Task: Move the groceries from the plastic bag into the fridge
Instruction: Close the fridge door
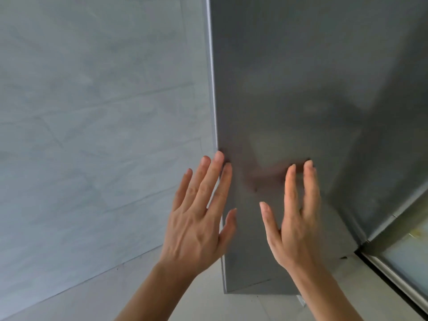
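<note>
A tall grey fridge door (289,89) fills the upper right of the head view, its left edge running down the middle. My left hand (199,218) is spread with straight fingers, the fingertips at that left edge. My right hand (296,216) is also flat with straight fingers, its fingertips against the door's face. Neither hand holds anything. No plastic bag or groceries are in view.
A grey tiled wall (92,123) stands close on the left of the fridge. Pale floor tiles (208,302) show below. At the lower right a framed glass panel (403,256) meets the fridge's side.
</note>
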